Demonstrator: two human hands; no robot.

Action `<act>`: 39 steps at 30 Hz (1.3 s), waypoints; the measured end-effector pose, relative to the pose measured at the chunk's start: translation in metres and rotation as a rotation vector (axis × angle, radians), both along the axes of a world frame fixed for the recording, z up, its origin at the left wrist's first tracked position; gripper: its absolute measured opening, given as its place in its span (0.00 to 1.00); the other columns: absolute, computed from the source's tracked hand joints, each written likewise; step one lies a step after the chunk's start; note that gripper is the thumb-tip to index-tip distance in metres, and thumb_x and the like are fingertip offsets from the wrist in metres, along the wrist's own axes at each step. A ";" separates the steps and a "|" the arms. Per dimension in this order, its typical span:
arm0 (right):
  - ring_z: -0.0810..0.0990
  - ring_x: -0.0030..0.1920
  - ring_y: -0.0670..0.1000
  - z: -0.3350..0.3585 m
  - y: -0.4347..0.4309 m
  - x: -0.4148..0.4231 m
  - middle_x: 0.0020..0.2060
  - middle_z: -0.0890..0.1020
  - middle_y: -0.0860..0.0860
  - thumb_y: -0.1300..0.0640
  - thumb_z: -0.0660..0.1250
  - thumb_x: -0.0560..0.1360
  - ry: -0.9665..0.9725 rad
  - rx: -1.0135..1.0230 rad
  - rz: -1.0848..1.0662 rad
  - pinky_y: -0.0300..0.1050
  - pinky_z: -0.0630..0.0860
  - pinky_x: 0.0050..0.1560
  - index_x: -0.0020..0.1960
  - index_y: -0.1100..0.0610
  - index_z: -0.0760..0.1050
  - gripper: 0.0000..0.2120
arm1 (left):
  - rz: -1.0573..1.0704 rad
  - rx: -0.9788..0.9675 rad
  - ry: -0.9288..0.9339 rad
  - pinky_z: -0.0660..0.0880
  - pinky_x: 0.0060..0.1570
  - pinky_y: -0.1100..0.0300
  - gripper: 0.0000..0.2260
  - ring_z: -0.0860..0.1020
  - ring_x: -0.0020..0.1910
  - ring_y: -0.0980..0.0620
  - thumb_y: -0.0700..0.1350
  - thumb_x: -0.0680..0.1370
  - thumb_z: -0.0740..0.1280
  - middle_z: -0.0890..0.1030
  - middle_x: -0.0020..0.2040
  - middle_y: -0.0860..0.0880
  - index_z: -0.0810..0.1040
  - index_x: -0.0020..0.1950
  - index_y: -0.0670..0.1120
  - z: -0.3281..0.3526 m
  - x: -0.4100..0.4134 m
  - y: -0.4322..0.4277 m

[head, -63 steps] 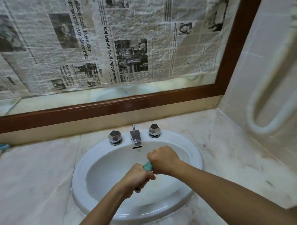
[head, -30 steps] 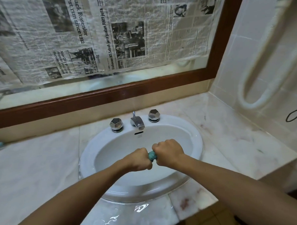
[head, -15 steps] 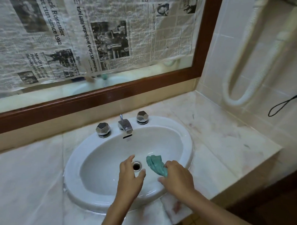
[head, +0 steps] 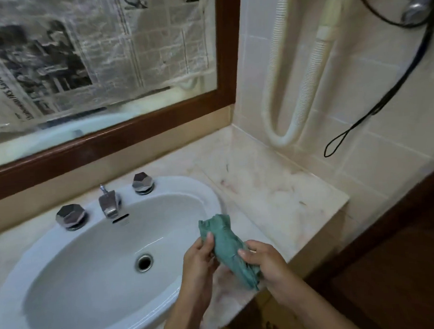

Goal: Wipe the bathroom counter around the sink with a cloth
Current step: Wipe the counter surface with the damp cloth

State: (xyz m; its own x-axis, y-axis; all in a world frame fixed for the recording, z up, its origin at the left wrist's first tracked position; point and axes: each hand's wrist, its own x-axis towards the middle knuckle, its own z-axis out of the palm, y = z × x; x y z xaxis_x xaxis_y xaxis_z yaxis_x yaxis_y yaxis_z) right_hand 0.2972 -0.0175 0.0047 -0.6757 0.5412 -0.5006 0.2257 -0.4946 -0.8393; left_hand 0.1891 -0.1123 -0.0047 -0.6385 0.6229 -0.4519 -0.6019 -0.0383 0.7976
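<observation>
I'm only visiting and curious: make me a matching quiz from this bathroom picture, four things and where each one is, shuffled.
Things:
1. cloth
2. drain
3. ribbed hose
4. newspaper

Places:
a. covering the mirror
b. hanging on the tiled wall
c. held by the left hand and the right hand
d. at the bottom of the sink

Pairs: 1-c, 2-d, 3-b, 4-a

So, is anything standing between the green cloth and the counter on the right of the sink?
Nothing visible. The left hand and right hand hold the cloth near the sink, and the counter right of it shows only dark smudges. The white hose hangs on the wall behind.
</observation>
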 end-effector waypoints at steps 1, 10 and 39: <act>0.81 0.36 0.56 0.000 0.014 0.008 0.38 0.82 0.64 0.65 0.64 0.75 0.022 -0.105 -0.022 0.41 0.76 0.34 0.48 0.71 0.77 0.08 | -0.020 -0.035 0.035 0.74 0.56 0.48 0.13 0.82 0.51 0.42 0.46 0.79 0.64 0.84 0.51 0.40 0.81 0.56 0.38 -0.001 0.006 0.013; 0.84 0.39 0.53 -0.019 0.129 0.051 0.38 0.84 0.53 0.59 0.78 0.65 -0.322 0.322 -0.090 0.45 0.79 0.36 0.43 0.59 0.78 0.12 | -0.273 -0.438 0.532 0.80 0.42 0.53 0.06 0.82 0.43 0.52 0.50 0.76 0.69 0.85 0.43 0.52 0.81 0.49 0.50 -0.023 0.035 0.139; 0.51 0.77 0.59 -0.111 0.225 -0.113 0.78 0.55 0.48 0.45 0.47 0.81 -0.524 1.512 0.567 0.56 0.46 0.74 0.77 0.47 0.55 0.25 | -0.170 -1.063 1.160 0.72 0.56 0.47 0.22 0.67 0.68 0.41 0.58 0.80 0.54 0.49 0.78 0.54 0.61 0.72 0.51 -0.068 -0.063 0.133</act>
State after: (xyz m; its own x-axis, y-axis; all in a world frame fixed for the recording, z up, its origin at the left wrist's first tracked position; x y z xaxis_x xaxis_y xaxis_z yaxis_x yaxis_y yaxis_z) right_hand 0.1843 0.2073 -0.1064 -0.8798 0.4750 -0.0177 0.4655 0.8536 -0.2338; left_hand 0.1264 0.0208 -0.0723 -0.8915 0.4507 -0.0465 0.3905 0.8164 0.4255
